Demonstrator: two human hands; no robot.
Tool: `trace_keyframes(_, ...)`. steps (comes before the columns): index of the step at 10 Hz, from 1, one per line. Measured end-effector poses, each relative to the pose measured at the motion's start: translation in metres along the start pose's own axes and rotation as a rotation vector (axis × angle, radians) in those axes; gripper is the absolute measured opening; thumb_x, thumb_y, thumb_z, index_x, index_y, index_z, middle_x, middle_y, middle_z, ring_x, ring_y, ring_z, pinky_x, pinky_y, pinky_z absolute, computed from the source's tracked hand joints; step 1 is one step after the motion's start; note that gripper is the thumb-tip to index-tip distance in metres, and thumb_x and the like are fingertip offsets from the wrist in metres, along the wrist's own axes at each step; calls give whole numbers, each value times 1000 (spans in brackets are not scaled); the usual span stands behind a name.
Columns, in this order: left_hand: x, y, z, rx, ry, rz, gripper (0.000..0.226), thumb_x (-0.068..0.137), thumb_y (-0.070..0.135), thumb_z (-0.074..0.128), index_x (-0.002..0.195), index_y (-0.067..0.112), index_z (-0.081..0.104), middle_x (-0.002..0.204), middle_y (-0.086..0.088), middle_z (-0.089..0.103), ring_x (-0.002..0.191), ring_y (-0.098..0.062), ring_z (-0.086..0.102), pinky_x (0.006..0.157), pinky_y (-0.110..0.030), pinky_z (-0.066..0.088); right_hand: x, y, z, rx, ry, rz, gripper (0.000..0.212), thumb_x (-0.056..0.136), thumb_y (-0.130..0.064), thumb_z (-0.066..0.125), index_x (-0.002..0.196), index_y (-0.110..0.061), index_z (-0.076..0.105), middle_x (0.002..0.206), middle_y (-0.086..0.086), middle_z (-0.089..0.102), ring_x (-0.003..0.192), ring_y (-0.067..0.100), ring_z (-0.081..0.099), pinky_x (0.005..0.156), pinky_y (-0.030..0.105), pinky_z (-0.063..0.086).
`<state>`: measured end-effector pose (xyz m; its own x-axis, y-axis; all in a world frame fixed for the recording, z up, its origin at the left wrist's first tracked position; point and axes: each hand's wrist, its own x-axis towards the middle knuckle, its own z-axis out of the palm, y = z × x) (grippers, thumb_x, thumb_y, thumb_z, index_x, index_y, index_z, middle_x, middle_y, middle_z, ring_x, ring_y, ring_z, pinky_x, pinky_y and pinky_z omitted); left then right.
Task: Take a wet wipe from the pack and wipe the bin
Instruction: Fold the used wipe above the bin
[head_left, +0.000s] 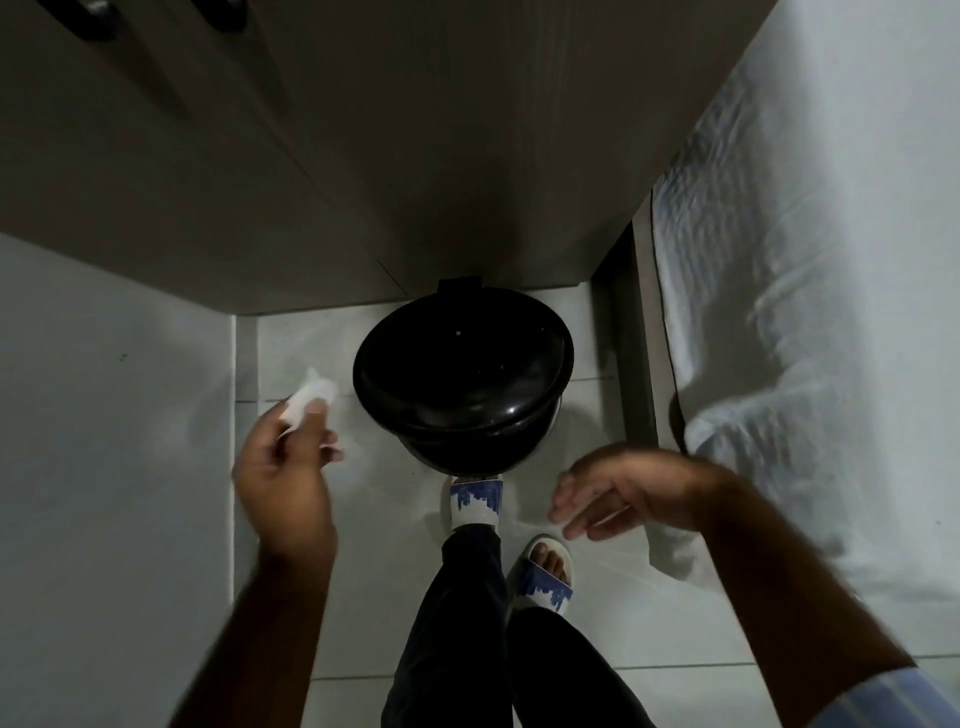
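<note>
A round black pedal bin stands on the white tiled floor below me, its glossy lid down. My left hand hovers to the left of the bin, fingers pinched on a crumpled white wet wipe that pokes up above my fingertips. My right hand hangs to the lower right of the bin, fingers loosely spread and holding nothing. One slippered foot rests at the bin's front base, where the pedal is hidden. The wipe pack is not in view.
A tall brown cabinet rises right behind the bin. A white wall closes the left side. A bed with a rumpled white sheet fills the right. My other foot stands behind on the tiles.
</note>
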<state>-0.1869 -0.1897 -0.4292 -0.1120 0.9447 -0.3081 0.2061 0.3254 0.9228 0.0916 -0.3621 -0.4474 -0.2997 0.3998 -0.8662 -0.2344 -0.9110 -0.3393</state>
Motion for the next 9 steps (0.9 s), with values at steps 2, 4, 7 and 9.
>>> trace_keyframes(2, -9, -73, -26, 393, 28, -209, 25, 98, 14, 67, 122, 7, 68, 112, -25, 72, 86, -29, 67, 68, -36, 59, 61, 57, 16, -833, 585, -139, 74, 98, -46, 69, 159, -16, 41, 168, 9, 41, 157, 26, 36, 127, 38, 31)
trace_keyframes(4, -16, -79, 46, 862, -510, 176, 23, 96, 16, 69, 116, 6, 74, 109, -12, 74, 91, -17, 67, 77, -14, 48, 94, 62, 35, -1181, 574, -219, 95, 101, -53, 58, 168, -15, 2, 179, 8, -1, 166, 24, -3, 131, 40, 1)
trace_keyframes(7, -7, -74, 71, 1075, -785, 210, 51, 97, 31, 68, 144, 16, 54, 149, -6, 51, 138, -26, 49, 115, -37, 43, 95, 62, 30, -1089, 690, -267, 94, 101, -57, 56, 168, -15, 7, 179, 7, 6, 166, 22, 3, 132, 40, 8)
trace_keyframes(9, -19, -24, 38, 1104, -762, 493, 57, 100, 49, 52, 144, 13, 53, 153, -6, 49, 140, -29, 48, 113, -43, 47, -17, 2, 56, -592, 810, -673, 82, 98, -57, 62, 165, -27, 27, 173, -11, 24, 158, 5, 21, 128, 36, 26)
